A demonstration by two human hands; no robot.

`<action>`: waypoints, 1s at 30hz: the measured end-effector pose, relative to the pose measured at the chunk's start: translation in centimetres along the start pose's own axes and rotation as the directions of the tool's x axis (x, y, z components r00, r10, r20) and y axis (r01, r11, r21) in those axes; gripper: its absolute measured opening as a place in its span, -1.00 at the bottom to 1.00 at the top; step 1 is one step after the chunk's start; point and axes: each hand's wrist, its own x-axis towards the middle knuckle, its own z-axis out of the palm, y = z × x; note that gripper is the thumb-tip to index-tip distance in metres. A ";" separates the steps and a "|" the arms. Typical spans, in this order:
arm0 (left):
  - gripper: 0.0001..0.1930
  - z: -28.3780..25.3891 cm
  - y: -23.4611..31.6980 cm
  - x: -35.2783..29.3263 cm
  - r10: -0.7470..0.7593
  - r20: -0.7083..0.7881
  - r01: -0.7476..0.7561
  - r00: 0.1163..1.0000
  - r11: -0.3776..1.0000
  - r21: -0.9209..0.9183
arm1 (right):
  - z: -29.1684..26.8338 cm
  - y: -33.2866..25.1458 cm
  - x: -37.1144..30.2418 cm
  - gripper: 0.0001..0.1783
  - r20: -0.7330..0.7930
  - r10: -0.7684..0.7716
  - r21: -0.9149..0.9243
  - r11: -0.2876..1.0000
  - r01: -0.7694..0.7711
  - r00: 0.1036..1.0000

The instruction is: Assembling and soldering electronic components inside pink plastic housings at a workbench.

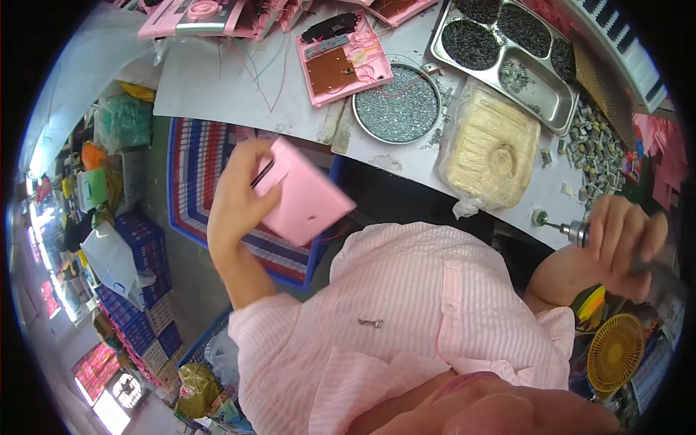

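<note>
My left hand (241, 190) grips a pink plastic case (303, 192) by its left edge, thumb on the near face. The case is tilted and held in the air over a striped crate, with a thin red wire trailing from its lower side. On the right, my right hand (622, 243) is wrapped round a power screwdriver (576, 232) with a silver chuck. Its thin bit points left, close to a small greenish metal part (539, 217) at the table edge; whether they touch I cannot tell. The screwdriver's rear end is blurred.
On the white table (293, 119) lie an opened pink case (346, 65) with wires, a round dish of screws (400, 105), a steel compartment tray (554, 109) with dark screws, a wrapped yellowish block (489, 148) and several small metal parts (602, 159). Below stands a striped crate (192, 181).
</note>
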 end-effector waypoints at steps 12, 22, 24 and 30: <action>-0.80 9.5 -1.9 10.9 0.422 -0.355 -0.332 0.834 0.898 0.287 | 1.9 1.0 0.8 -0.41 -0.269 0.119 -0.464 0.854 -0.237 0.956; -0.77 12.9 11.2 5.8 0.780 -0.042 -0.775 0.625 0.614 -0.147 | 1.7 10.1 -8.1 -0.25 -0.598 0.585 0.440 0.811 -0.386 0.547; -0.77 15.1 12.5 6.3 0.811 0.093 -0.787 0.578 0.583 -0.200 | -1.2 9.2 -9.2 -0.31 -0.642 0.537 0.237 0.818 -0.525 0.547; -0.75 19.9 11.4 8.4 0.828 0.202 -0.817 0.522 0.554 -0.161 | -3.8 7.6 -10.4 -0.57 -0.747 0.149 -0.531 0.452 -0.717 0.648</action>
